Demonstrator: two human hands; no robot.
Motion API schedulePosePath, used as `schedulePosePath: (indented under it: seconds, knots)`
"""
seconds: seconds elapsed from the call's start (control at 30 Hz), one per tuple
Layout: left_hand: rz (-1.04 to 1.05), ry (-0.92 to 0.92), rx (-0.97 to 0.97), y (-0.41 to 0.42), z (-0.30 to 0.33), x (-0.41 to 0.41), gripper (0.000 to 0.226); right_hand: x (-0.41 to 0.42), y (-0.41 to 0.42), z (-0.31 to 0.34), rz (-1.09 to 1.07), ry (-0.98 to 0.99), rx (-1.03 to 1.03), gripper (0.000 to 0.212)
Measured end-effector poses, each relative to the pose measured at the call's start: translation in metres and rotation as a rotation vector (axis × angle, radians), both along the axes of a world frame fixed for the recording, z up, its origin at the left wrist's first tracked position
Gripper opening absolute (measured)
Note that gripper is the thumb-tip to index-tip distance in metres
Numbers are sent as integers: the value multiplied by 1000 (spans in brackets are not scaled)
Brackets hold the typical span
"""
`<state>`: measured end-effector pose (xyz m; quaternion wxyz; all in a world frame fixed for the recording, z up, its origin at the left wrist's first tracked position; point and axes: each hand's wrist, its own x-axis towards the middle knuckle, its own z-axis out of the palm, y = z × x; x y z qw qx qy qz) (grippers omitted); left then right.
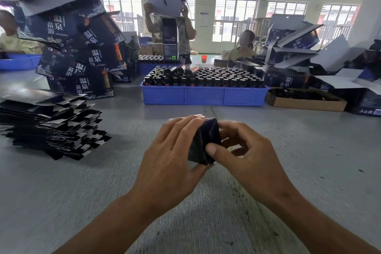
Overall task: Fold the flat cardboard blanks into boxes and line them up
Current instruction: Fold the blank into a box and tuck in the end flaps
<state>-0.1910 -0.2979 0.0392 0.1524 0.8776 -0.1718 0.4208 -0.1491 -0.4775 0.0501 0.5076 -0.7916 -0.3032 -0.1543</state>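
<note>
Grey, faintly ribbed tabletop (61, 202) fills the lower view and carries everything else. At its far left leans a tall stack of dark printed cartons (78, 47); at the far middle stands a blue crate (204, 95) packed with small dark bottles (206, 79), and to the right sits a shallow brown tray (305, 103) among more opened cartons. Nearer on the left lies the pile of flat cardboard blanks (51, 123), dark and glossy, fanned unevenly, well apart from the hands.

The piece being worked is the small dark box (204, 144), held above the table between both hands in the middle of the view. Its long axis seems to run away from the person, with one end facing the camera, though blur and the fingers hide most of it. The left hand (171, 163) wraps the box from its left side, fingers curled over the top edge, gripping it. The right hand (243, 150) comes from the right with fingers curled, its thumb (212, 149) pressing on the near face at a fold line.

I judge the step to be closing the near end flap. What the next move turns on is that this end points toward the person, directly under the right thumb, so the right hand is the one placed to tuck it while the left steadies. No row of finished small boxes is visible yet.
</note>
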Motion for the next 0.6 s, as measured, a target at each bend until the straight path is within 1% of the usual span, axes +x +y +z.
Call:
schedulePosePath:
  seconds: [0.07, 0.1, 0.17, 0.2, 0.23, 0.27, 0.3, 0.33, 0.37, 0.4, 0.43, 0.47, 0.5, 0.53, 0.6]
  knots:
    - [-30, 10, 169, 0, -3, 1, 77, -1, 2, -4, 16, 57, -44, 72]
    - [-42, 20, 261, -1, -4, 1, 79, 0, 3, -6, 19, 84, -53, 79]
    - [-63, 15, 373, -3, -6, 1, 77, 5, 3, -8, 31, 172, 15, 78]
    - [-62, 1, 376, -3, -6, 1, 75, 9, 2, -9, 25, 238, 70, 75]
    - [-48, -17, 339, -3, -7, 1, 73, 14, 0, -9, 9, 314, 119, 72]
    - [-27, -31, 257, -2, -7, 1, 71, 18, -2, -10, 1, 392, 164, 66]
    - [3, -34, 124, -1, -7, 1, 67, 23, -3, -11, 12, 466, 210, 60]
    - [41, -14, -56, 1, -6, 1, 61, 26, -5, -12, 39, 530, 253, 55]
    - [80, 51, -260, 3, -2, 0, 58, 29, -6, -13, 70, 583, 284, 54]
    - [87, 162, -459, 5, 3, -1, 59, 30, -7, -15, 96, 619, 293, 56]
    - [60, 293, -629, 8, 7, 0, 65, 31, -7, -16, 114, 639, 275, 59]
    - [4, 409, -757, 11, 10, 3, 76, 31, -6, -17, 126, 645, 238, 63]
    - [-73, 498, -858, 15, 12, 6, 85, 31, -5, -18, 137, 642, 193, 67]
    - [-158, 565, -930, 19, 12, 8, 90, 30, -3, -19, 148, 633, 145, 70]
    - [-322, 640, -1001, 24, 12, 10, 83, 27, 0, -18, 167, 619, 42, 71]
